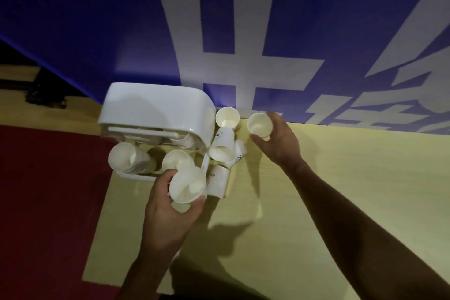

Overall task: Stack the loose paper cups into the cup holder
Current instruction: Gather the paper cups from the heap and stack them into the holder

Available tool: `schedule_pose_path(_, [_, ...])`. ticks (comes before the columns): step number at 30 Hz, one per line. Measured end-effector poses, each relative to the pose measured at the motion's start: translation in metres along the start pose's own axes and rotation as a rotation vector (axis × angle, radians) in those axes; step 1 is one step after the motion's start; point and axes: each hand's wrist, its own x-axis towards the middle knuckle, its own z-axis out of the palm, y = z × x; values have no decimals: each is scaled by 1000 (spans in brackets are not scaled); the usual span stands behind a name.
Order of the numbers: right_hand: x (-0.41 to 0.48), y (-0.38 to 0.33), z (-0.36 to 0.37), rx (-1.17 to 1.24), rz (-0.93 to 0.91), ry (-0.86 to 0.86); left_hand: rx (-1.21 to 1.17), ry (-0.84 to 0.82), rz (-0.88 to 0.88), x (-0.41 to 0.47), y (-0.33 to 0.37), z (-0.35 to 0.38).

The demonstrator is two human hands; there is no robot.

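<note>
Gripping 1 paper cup [187, 185], long axis upright, mouth up, in curled fingers of the left hand [168, 204], just near of the right stack [175, 159] in the cup holder [155, 107]. Clasping a 2nd cup [260, 125] in the right hand [280, 143], well right, beyond loose cups [222, 146].

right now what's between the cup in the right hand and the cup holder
In the head view, loose cups lie there: an upright cup by the blue wall and tipped cups beside the cup holder.

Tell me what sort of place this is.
Probably an office or event refreshment corner: a white cup holder and paper cups on a pale table against a blue banner with white characters.
</note>
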Motion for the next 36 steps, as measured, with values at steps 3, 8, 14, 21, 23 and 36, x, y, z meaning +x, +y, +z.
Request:
schedule_pose_path(3, [-40,-14,-12,105,23,105,-6,31,45,17,-11,-21])
schedule_pose_path(8, [-114,-58,-24,263,135,230,72,25,159,52,-34,-40])
schedule_pose_path(14, [-168,-116,-13,440,251,307,142,-80,240,85,-48,-40])
schedule_pose_path(21, [-192,-150,4,437,247,355,305,-299,318,106,-73,-36])
schedule_pose_path(23, [-192,-156,7,404,229,343,306,-354,312,110,-80,-35])
schedule_pose_path(36, [-146,-204,67,301,-65,174,68,-449,123,118,-97,-46])
